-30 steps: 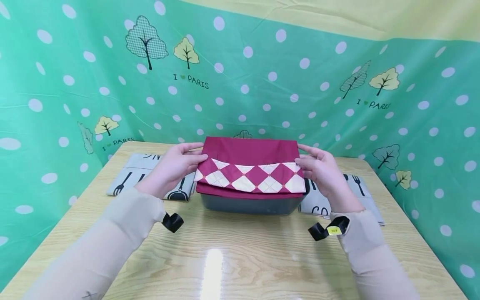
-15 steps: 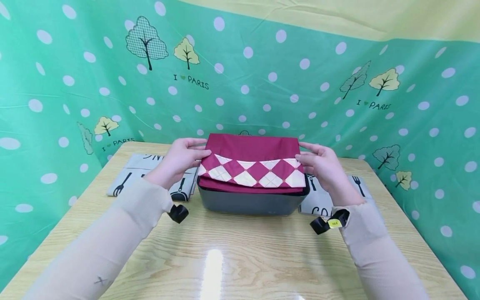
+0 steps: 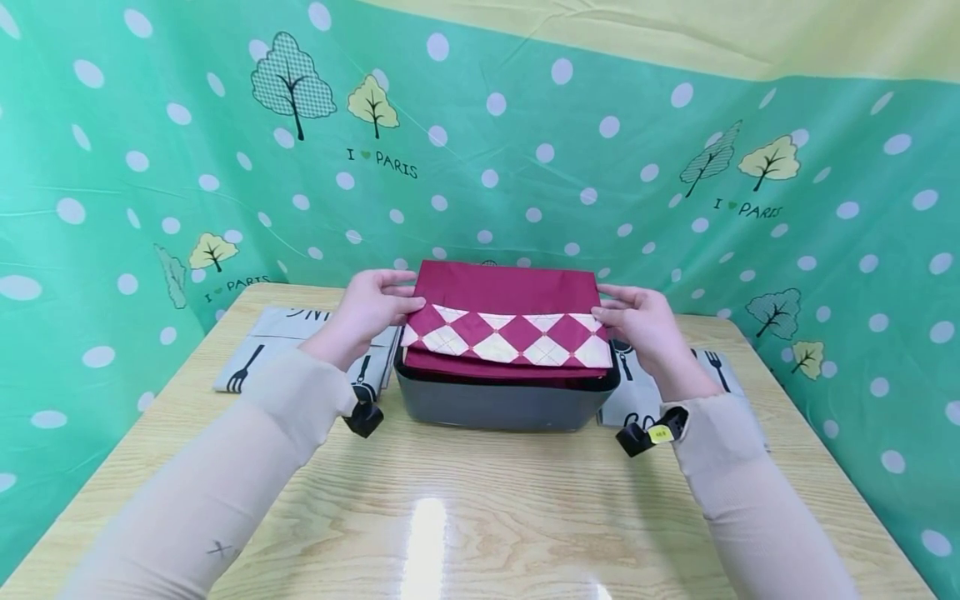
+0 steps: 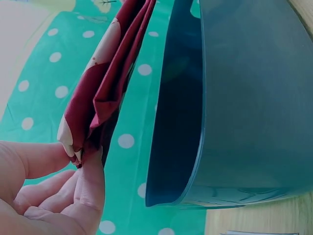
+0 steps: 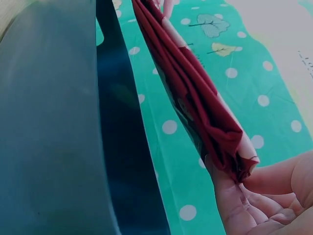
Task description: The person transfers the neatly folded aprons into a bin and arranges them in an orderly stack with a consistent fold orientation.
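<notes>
A folded cloth (image 3: 506, 287) in deep burgundy is held up over the mouth of a dark grey bin (image 3: 506, 407), at the bin's twelve o'clock in the head view. Its upper part is plain, and across its lower part a band of white and burgundy diamonds is seen, with small dots where the diamonds meet and thin stitch-like lines crossing the white ones. Below the band, at six o'clock, another plain burgundy fold is shown. From the wrists, several layers are seen stacked at the side edges, and the cloth is seen apart from the bin's wall.

At the cloth's nine o'clock, its edge is pinched by the left hand (image 3: 367, 312), thumb on the near face and fingers behind. At three o'clock, the opposite edge is pinched the same way by the right hand (image 3: 643, 321).

The bin is set on a wooden tabletop (image 3: 487, 492); flanking it, pale printed cloths are laid, one towards ten o'clock (image 3: 251, 354) and one at three (image 3: 720, 375)
</notes>
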### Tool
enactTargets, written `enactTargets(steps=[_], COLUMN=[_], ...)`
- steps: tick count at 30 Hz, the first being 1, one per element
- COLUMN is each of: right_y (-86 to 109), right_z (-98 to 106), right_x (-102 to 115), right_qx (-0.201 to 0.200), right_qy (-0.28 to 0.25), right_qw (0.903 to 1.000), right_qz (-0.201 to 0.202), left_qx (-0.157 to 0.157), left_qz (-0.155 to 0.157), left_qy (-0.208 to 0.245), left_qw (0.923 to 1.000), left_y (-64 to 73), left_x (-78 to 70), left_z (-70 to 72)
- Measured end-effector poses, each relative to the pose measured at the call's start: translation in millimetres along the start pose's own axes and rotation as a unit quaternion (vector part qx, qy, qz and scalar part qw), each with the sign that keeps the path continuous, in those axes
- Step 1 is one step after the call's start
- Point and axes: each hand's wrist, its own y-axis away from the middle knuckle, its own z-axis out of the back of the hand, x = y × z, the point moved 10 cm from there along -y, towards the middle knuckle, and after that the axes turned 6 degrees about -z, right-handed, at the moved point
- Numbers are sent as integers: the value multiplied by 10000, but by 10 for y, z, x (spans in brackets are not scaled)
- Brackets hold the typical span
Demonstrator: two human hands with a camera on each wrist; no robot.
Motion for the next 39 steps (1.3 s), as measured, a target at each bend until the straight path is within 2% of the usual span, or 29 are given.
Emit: enactTargets(steps=[9,15,17,28,34,39], right_y=[-67,-79,-79,-29,26,70], right_z=[-6,-103,-116,-166,-98,-26], right_x=[-70,-140,-161,-166,-138,-113], right_qx=[-135,126,140,201,24,-139], right_qy=[31,620,758,644,617,561], right_qw=[9999,9980,9970,9972,9973,9976], right_qz=[-73,0,108,333,398,375], left_qx=[-90,174,240,247,204,49], left_qz=[-56,35,49,-95,-225,-380], left_qy=[-47,-1045,-1181,-431,-24,232], left_qw=[9999,9944,9927,9987,9995,9990], left_y=[-25,13,38,70,89,105], left_x=[25,107,136,179,153,121], left_z=[-16,-43,-56,-126,-137,-133])
